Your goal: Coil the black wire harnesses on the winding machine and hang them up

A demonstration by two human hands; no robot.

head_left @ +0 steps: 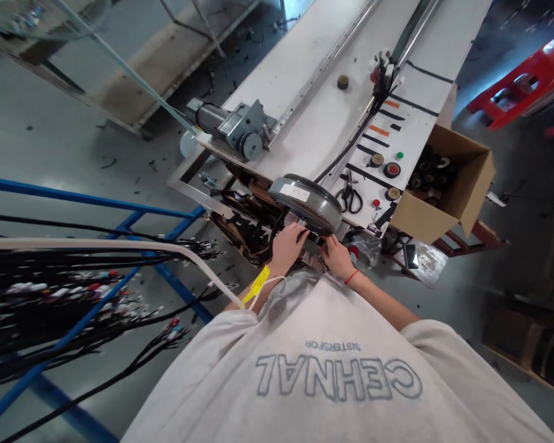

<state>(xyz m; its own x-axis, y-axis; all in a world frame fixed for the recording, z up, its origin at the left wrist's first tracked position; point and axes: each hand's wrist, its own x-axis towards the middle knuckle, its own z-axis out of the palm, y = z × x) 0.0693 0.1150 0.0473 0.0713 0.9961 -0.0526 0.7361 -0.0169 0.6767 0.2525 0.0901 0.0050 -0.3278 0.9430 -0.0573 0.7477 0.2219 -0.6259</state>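
Observation:
My left hand (288, 245) is closed at the near edge of a dark round wheel (321, 203) with a white label. To its right, my right hand (337, 255) has its fingers bent together on a dark cable end close to the wheel. What my left fingers pinch is too small to name. A black cable bundle (348, 146) runs from behind the wheel up the white bench (300, 138). Black scissors (349, 195) lie just right of the wheel.
An open cardboard box (427, 218) with dark rolls stands right of the bench. A motor (212, 117) is mounted at the bench's left edge. Tape rolls (392, 170) lie near the box. A blue rack (92, 198) with hanging cables is at the left.

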